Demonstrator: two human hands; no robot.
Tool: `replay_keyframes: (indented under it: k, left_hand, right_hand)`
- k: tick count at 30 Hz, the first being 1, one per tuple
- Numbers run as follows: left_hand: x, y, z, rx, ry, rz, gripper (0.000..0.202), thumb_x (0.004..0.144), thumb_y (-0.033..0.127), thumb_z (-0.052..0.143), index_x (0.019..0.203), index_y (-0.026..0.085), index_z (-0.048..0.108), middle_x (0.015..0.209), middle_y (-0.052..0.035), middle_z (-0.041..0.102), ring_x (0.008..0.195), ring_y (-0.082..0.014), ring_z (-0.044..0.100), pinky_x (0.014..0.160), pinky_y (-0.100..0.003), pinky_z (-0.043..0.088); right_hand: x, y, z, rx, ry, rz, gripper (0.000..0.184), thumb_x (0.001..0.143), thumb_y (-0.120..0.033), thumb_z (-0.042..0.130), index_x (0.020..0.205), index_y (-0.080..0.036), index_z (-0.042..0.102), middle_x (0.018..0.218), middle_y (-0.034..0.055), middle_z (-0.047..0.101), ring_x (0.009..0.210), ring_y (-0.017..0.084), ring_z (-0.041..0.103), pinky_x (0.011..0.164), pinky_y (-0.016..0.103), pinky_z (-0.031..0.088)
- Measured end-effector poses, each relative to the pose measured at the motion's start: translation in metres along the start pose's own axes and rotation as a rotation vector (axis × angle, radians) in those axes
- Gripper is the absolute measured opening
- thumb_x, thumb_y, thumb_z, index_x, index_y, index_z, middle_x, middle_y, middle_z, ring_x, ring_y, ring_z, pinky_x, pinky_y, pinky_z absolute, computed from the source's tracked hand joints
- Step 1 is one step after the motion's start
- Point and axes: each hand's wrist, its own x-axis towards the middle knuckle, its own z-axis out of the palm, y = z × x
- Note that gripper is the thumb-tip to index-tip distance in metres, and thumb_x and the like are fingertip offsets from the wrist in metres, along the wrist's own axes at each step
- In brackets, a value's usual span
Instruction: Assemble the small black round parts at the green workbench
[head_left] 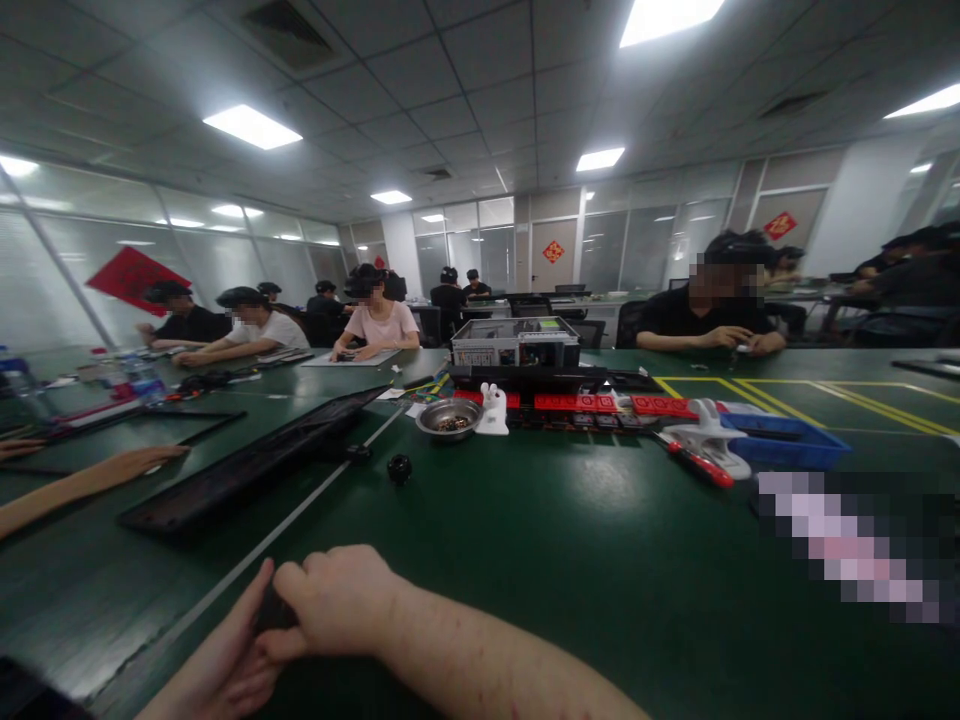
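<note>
At the lower left of the head view, my left hand and my right hand meet over the table. Between them is a small dark object, mostly covered by my fingers, so its kind does not show. My left hand supports it from the left with the thumb pointing up. The fingers of my right hand are curled over its near side. Beyond my hands a round black part rests on the green table.
A metal bowl of small parts stands beside a white rabbit-shaped piece. Left lies a long black panel; a co-worker's arm reaches in. Behind are an open metal case, a red-handled tool and a blue tray.
</note>
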Motion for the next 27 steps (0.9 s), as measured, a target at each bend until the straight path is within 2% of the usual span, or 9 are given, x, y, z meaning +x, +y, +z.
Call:
replay_keyframes:
  k: [2, 5, 7, 9, 12, 16, 19, 23, 27]
  left_hand:
    - [0.002, 0.0, 0.004, 0.063, 0.042, 0.071, 0.043, 0.063, 0.061, 0.039, 0.056, 0.018, 0.04, 0.032, 0.0074, 0.025, 0.027, -0.005, 0.019, 0.03, -0.017, 0.015]
    - [0.002, 0.001, 0.011, 0.293, 0.26, 0.442, 0.038, 0.068, 0.054, 0.033, 0.061, 0.019, 0.045, 0.039, 0.0024, 0.037, 0.035, -0.0112, 0.034, 0.036, -0.022, 0.027]
    - [0.0, 0.005, 0.015, 0.513, 0.397, 0.728, 0.031, 0.067, 0.048, 0.037, 0.072, 0.02, 0.05, 0.061, -0.0034, 0.054, 0.054, -0.0167, 0.048, 0.048, -0.026, 0.037]
    - [-0.003, 0.01, 0.016, 0.651, 0.445, 0.88, 0.031, 0.065, 0.044, 0.041, 0.084, 0.022, 0.051, 0.08, -0.0051, 0.057, 0.069, -0.0191, 0.051, 0.058, -0.027, 0.039]
    - [-0.004, 0.017, 0.016, 0.564, 0.336, 0.724, 0.036, 0.065, 0.049, 0.039, 0.086, 0.022, 0.048, 0.068, -0.0022, 0.054, 0.054, -0.0155, 0.048, 0.047, -0.025, 0.036]
    - [-0.002, 0.018, 0.011, 0.219, -0.114, 0.081, 0.051, 0.064, 0.067, 0.026, 0.06, 0.018, 0.041, 0.043, 0.0032, 0.038, 0.031, -0.0074, 0.029, 0.031, -0.019, 0.019]
    - [-0.001, 0.011, 0.009, 0.075, -0.194, -0.192, 0.055, 0.061, 0.07, 0.03, 0.046, 0.017, 0.03, 0.035, 0.0068, 0.025, 0.026, -0.0019, 0.018, 0.03, -0.015, 0.01]
    - [0.0, 0.001, 0.017, 0.019, -0.077, -0.05, 0.051, 0.064, 0.063, 0.035, 0.044, 0.017, 0.026, 0.034, 0.0086, 0.018, 0.027, -0.0016, 0.015, 0.031, -0.015, 0.01]
    - [-0.001, 0.004, 0.027, 0.329, 0.208, 0.424, 0.043, 0.07, 0.056, 0.031, 0.05, 0.018, 0.036, 0.04, 0.0025, 0.036, 0.035, -0.0096, 0.034, 0.037, -0.022, 0.027]
  right_hand:
    - [0.0, 0.001, 0.003, 0.078, 0.008, 0.059, 0.047, 0.068, -0.059, 0.041, 0.088, -0.017, 0.046, 0.08, 0.0075, 0.061, 0.068, 0.023, 0.059, 0.056, 0.035, 0.049]
    - [0.003, 0.0, 0.019, 0.406, 0.083, 0.398, 0.043, 0.071, -0.056, 0.04, 0.087, -0.016, 0.045, 0.078, 0.0075, 0.06, 0.068, 0.022, 0.059, 0.053, 0.031, 0.048]
    - [0.008, -0.002, 0.029, 0.746, 0.107, 0.671, 0.037, 0.08, -0.047, 0.027, 0.09, -0.016, 0.044, 0.077, 0.0077, 0.06, 0.064, 0.018, 0.059, 0.045, 0.026, 0.046]
    - [0.011, -0.002, 0.03, 0.982, 0.045, 0.825, 0.037, 0.084, -0.04, 0.018, 0.092, -0.014, 0.044, 0.074, 0.008, 0.059, 0.057, 0.016, 0.058, 0.039, 0.024, 0.043]
    - [0.008, 0.005, 0.015, 0.741, 0.12, 0.74, 0.034, 0.079, -0.045, 0.031, 0.086, -0.015, 0.047, 0.074, 0.0074, 0.059, 0.062, 0.018, 0.059, 0.047, 0.027, 0.045]
    - [-0.001, 0.017, -0.006, 0.152, 0.179, 0.261, 0.037, 0.066, -0.052, 0.046, 0.081, -0.018, 0.046, 0.075, 0.0047, 0.06, 0.068, 0.021, 0.058, 0.058, 0.031, 0.046]
    - [-0.002, 0.017, -0.004, 0.002, 0.088, 0.021, 0.041, 0.066, -0.056, 0.042, 0.08, -0.018, 0.046, 0.075, 0.0045, 0.061, 0.064, 0.02, 0.058, 0.054, 0.03, 0.046]
    - [0.0, 0.01, 0.007, 0.03, 0.07, 0.074, 0.046, 0.064, -0.058, 0.043, 0.083, -0.017, 0.046, 0.074, 0.0056, 0.06, 0.061, 0.021, 0.057, 0.052, 0.032, 0.046]
    - [0.001, 0.001, 0.011, 0.37, 0.163, 0.499, 0.033, 0.07, -0.046, 0.042, 0.083, -0.016, 0.045, 0.072, 0.0067, 0.059, 0.064, 0.02, 0.057, 0.054, 0.031, 0.045]
